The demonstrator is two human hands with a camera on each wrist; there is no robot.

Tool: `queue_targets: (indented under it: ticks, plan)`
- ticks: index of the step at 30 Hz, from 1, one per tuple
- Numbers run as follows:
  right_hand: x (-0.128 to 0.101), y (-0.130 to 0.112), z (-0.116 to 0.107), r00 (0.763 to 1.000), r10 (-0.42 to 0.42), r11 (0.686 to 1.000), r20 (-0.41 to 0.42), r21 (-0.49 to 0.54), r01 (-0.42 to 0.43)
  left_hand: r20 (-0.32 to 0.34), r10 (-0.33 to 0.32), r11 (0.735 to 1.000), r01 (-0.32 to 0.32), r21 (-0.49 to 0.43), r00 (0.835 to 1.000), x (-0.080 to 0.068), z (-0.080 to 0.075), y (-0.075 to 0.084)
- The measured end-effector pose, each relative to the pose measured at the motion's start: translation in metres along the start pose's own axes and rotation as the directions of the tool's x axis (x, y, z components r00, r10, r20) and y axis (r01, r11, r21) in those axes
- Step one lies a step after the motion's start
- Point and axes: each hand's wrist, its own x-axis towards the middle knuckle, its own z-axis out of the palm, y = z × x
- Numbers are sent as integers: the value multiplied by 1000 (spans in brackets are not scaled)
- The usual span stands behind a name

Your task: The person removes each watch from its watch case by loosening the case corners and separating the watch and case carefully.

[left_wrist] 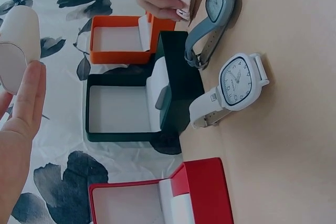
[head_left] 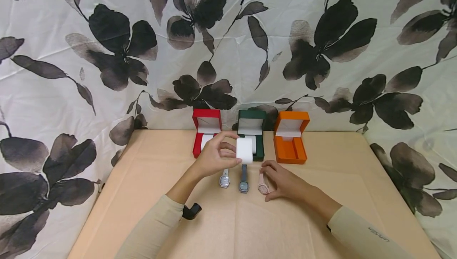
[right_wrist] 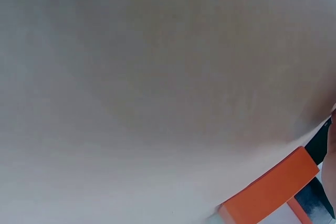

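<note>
My left hand [head_left: 213,158] holds a white watch cushion [head_left: 244,150] between thumb and fingers, raised in front of the green box [head_left: 260,152]. On the table, my right hand [head_left: 283,180] pinches a pink watch [head_left: 263,188] by its strap and case side. Left of it lie a blue-grey watch [head_left: 244,185] and a white watch [head_left: 224,181], faces up. The left wrist view shows the cushion as a rounded roll with a flat end. In the right wrist view only a sliver of the hand [right_wrist: 329,174] appears at the right edge.
Three lidded boxes stand open along the table's back edge. The red box [head_left: 196,146] and the green one each have a white cushion inside. The orange box [head_left: 290,160] has a bare compartment. Behind them hangs a floral cloth [head_left: 264,92]. A black object [head_left: 192,211] sits by the left wrist.
</note>
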Motion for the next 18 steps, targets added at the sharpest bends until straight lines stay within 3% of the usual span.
queue_targets:
  ticks: [10,18]
  plan:
    - [-3,12,-6,1000,-26,994,-7,-104,25,-18,7,1000,-7,7,1000,6,2,-1]
    - [-3,18,-9,999,-11,999,-50,-31,9,-23,-3,1000,3,12,1000,10,3,-5]
